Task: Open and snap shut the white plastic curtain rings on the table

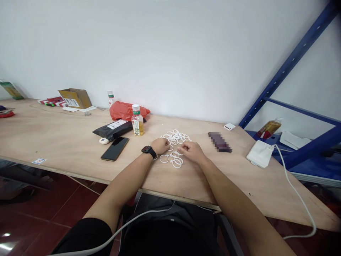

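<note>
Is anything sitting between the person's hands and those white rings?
Nothing visible does: the left hand and right hand are right at the white plastic rings on the plywood table.

From the person's head, facing forward and down: close above the left hand [160, 145] and right hand [192, 152], across the wooden table [61, 135] to the white wall [160, 53], with part of a blue shelf [290, 71] cut off at the right edge.
</note>
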`<state>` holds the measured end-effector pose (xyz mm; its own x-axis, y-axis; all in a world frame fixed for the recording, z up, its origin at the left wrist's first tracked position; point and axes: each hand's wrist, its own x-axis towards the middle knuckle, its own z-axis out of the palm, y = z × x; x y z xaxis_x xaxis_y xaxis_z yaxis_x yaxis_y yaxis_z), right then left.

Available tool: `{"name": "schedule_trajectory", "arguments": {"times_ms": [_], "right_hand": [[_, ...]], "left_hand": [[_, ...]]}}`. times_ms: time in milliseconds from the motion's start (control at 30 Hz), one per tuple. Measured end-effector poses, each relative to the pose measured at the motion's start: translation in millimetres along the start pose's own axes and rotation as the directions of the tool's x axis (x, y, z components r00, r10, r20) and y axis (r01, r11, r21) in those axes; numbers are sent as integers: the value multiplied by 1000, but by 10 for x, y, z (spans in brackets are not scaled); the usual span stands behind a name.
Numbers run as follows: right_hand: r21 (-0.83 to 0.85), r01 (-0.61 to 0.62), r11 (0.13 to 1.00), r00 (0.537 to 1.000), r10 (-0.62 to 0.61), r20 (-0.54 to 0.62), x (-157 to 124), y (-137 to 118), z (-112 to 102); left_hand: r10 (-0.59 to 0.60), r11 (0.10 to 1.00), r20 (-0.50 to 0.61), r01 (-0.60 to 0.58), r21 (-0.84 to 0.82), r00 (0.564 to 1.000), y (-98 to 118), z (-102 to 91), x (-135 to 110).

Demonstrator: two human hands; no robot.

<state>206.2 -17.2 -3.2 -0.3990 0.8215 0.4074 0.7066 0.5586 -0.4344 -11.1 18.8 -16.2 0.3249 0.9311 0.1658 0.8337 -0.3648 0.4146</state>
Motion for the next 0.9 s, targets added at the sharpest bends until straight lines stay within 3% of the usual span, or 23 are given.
{"name": "schedule_trajectory", "arguments": {"times_ms": [133, 333, 533, 700, 900], "right_hand": [[98, -65, 993, 995, 72, -64, 37, 12, 94], [276, -83, 958, 988, 115, -104, 74, -9, 175], [481, -136, 866, 971, 212, -108, 82, 0, 228], [509, -174, 843, 951, 278, -136, 95, 0, 258], [497, -175, 850, 940, 294, -173, 133, -26, 270]], "left_hand": [[105, 994, -76, -106, -11, 992, 86, -49, -24], [277, 956, -190, -290, -43, 942, 261, -89, -77], [335, 941, -181, -337, 21, 924, 320, -93, -105], [367, 928, -210, -371, 24, 906, 346, -79, -109], [355, 910, -275, -397, -116, 894, 317, -8, -70]]}}
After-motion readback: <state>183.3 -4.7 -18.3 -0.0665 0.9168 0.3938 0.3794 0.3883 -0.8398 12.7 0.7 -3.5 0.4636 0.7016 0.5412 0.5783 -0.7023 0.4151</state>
